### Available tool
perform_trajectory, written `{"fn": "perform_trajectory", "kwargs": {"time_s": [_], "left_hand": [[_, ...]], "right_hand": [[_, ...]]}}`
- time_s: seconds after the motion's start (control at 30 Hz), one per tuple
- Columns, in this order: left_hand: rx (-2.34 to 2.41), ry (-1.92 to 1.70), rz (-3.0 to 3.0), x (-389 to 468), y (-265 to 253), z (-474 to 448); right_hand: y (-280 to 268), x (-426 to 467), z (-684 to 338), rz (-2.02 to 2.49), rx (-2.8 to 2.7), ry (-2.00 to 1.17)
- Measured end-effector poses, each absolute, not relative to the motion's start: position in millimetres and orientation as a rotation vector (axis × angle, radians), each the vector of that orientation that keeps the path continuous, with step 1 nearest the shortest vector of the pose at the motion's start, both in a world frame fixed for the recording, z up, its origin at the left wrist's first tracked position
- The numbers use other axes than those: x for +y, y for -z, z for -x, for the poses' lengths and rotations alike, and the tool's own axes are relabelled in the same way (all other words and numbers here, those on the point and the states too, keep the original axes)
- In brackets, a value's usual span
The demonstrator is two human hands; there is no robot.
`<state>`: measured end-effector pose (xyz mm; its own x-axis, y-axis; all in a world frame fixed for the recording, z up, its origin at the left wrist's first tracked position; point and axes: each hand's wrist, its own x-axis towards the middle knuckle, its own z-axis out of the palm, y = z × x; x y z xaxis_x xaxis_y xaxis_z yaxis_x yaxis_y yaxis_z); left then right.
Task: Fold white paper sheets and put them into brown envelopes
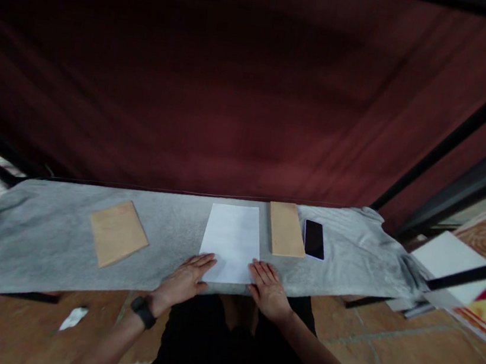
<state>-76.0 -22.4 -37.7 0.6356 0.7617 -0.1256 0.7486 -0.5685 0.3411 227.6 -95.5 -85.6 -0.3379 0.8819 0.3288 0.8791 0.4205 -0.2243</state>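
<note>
A white paper sheet point(231, 237) is lying flat on the grey cloth point(176, 215), straight in front of the person and close to the cloth's near edge. The left hand point(186, 276) and right hand point(269, 290) are resting palm down with fingers extended, grasping nothing; their fingertips are touching the sheet's left and right margins near its closest corners. The hands seem to be steadying or squaring the paper, and shifting or folding it from here would be calling for even, light pressure on both sides. Its long axis is running away from the body, almost straight, with one short edge facing the person. A brown paper piece point(118, 234) is lying well apart on the left; a brown paper stack point(286, 231) and a smartphone point(315, 239) are sitting to the right.
</note>
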Motion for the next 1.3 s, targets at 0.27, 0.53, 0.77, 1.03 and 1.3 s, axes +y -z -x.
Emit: {"fn": "perform_trajectory", "kwargs": {"time_s": [0.27,0.53,0.77,1.03,1.3], "left_hand": [[1.370,-0.071,-2.482,-33.1,32.9,65.9],[1.416,-0.137,-2.562,-47.6,34.3,61.4],[1.413,-0.326,-2.504,-54.8,35.4,70.5],[1.388,-0.640,-2.317,-56.9,44.2,100.8],[1.347,-0.792,-1.940,-16.3,55.4,95.2]], "right_hand": [[85.0,-91.1,-229.0,1.494,-2.342,-0.009],[77.5,-90.1,-243.1,1.371,-2.497,0.000],[57.4,-95.8,-244.9,1.343,-2.357,-0.183],[47.1,-106.6,-238.4,1.392,-1.944,-0.484],[34.2,-94.2,-231.0,1.354,-1.678,-0.631]]}}
